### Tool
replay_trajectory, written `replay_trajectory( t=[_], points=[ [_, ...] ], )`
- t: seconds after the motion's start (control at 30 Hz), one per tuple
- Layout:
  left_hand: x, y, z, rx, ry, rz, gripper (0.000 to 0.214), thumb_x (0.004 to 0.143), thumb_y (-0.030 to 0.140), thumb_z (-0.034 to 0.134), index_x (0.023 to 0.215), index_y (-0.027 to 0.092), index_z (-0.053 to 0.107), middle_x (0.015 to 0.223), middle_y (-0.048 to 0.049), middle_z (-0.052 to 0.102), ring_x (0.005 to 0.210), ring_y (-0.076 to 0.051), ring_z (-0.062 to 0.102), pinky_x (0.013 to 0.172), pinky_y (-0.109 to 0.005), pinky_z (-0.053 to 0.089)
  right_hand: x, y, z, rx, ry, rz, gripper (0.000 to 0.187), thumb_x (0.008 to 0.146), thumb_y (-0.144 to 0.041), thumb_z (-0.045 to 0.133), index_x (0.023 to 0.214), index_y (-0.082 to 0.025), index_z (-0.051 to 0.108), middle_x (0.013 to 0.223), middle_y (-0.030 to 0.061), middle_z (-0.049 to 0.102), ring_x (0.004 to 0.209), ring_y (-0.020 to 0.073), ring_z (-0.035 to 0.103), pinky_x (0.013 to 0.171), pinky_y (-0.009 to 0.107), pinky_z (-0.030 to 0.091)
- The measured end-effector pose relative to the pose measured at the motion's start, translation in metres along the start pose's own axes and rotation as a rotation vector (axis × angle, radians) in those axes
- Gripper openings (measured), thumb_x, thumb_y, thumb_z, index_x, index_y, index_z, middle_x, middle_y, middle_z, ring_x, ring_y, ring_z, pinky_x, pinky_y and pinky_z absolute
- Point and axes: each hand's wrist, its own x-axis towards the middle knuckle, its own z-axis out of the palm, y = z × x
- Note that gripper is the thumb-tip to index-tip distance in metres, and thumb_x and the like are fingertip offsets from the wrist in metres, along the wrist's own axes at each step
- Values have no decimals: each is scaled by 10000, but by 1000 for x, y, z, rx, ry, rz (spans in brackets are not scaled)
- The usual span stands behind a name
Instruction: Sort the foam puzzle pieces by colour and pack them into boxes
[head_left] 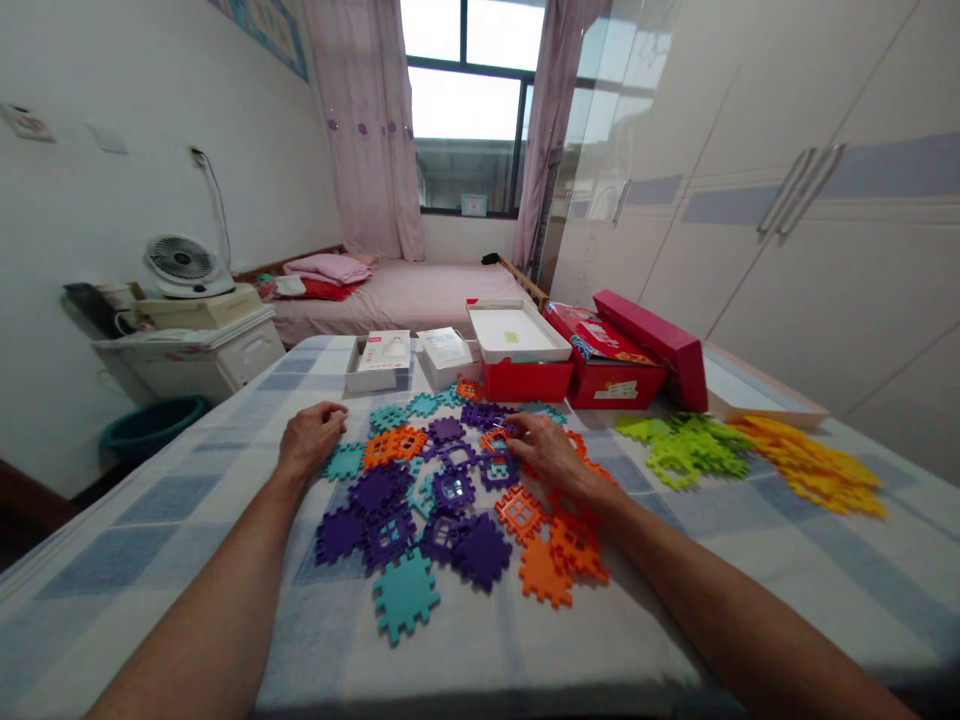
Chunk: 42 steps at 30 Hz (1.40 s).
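Interlocking plastic tiles lie in a loose pile on the cloth in front of me: purple tiles (482, 552), teal tiles (405, 595) and orange tiles (546, 572), some with window-like openings. On the pile's left side my left hand (311, 440) rests with its fingers curled in, close to a teal tile (345, 461); nothing shows in it. My right hand (551, 452) reaches over the pile's right side. Its thumb and fingers close at the edge of an orange window tile (495, 438), beside a purple frame tile (498, 468). The palm hides some orange tiles.
Lime green tiles (694, 447) and yellow tiles (814, 465) are heaped at the right. Along the far side stand small white boxes (373, 378), a red box with a white tray (525, 380), another red box (615, 385) and a leaning red lid (660, 345).
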Motion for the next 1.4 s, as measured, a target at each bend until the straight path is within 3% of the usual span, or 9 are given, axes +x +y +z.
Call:
replay_trajectory(
  t=[0.2, 0.33, 0.5, 0.63, 0.73, 0.9, 1.0, 1.2, 1.4],
  points=[
    [-1, 2, -1, 6, -1, -5, 386, 711, 359, 431, 951, 197, 686, 742, -36, 700, 688, -202, 625, 600, -278, 414, 0, 7, -14, 285, 56, -8, 286, 781, -236, 529, 1015, -160, 675, 914, 50, 699, 841, 170, 609, 794, 293, 453],
    [0, 0, 0, 10, -8, -5, 390, 716, 373, 430, 955, 194, 681, 730, -31, 694, 675, -196, 620, 594, -275, 408, -6, 30, -51, 540, -62, -23, 340, 754, -367, 592, 1006, -154, 678, 935, 49, 697, 802, 167, 618, 731, 284, 472],
    [1, -1, 1, 10, -15, -22, 386, 719, 374, 433, 958, 200, 681, 729, -26, 689, 678, -192, 617, 596, -274, 402, -19, 65, -80, 472, -267, -9, 389, 749, -402, 614, 1050, -162, 668, 985, 66, 685, 869, 198, 622, 758, 305, 480],
    [1, -1, 0, 1, -5, -17, 395, 717, 385, 436, 961, 198, 683, 733, -29, 691, 684, -194, 615, 605, -277, 405, -26, 50, -73, 265, -166, -42, 351, 792, -369, 576, 1070, -169, 653, 1079, 94, 653, 966, 227, 606, 838, 353, 474],
    [0, -1, 0, 11, 3, -5, 395, 704, 382, 443, 953, 197, 687, 716, -31, 692, 684, -196, 613, 611, -278, 410, -47, 12, -63, 145, -132, -284, 299, 843, -362, 547, 1072, -195, 644, 1123, 92, 623, 1064, 226, 555, 949, 393, 414],
    [0, 0, 0, -3, 6, -22, 407, 689, 379, 447, 961, 199, 691, 738, -34, 698, 656, -193, 605, 572, -273, 407, -101, -33, -45, 55, -266, -596, 339, 807, -410, 606, 1102, -243, 596, 1209, 51, 567, 1230, 222, 409, 1073, 420, 272],
    [0, 0, 0, -7, 4, -30, 401, 686, 365, 451, 962, 201, 690, 750, -35, 700, 648, -190, 606, 563, -269, 407, -115, -21, -33, -48, -231, -603, 347, 778, -383, 625, 1089, -233, 582, 1223, 56, 549, 1283, 250, 345, 1092, 453, 224],
    [2, -1, 1, -4, -2, -29, 368, 703, 339, 450, 953, 210, 688, 748, -26, 700, 682, -193, 619, 587, -269, 414, -102, 23, -31, -199, -49, -460, 210, 819, -251, 545, 1021, -226, 596, 1203, 73, 564, 1245, 256, 386, 1026, 457, 311],
    [1, 1, -1, 17, -11, -7, 350, 729, 333, 452, 952, 198, 685, 736, -30, 695, 706, -203, 628, 618, -280, 423, -92, 10, -22, -236, -82, -504, 396, 800, -272, 577, 1191, -235, 525, 1314, 75, 510, 1303, 271, 323, 1054, 479, 269]
  ],
)
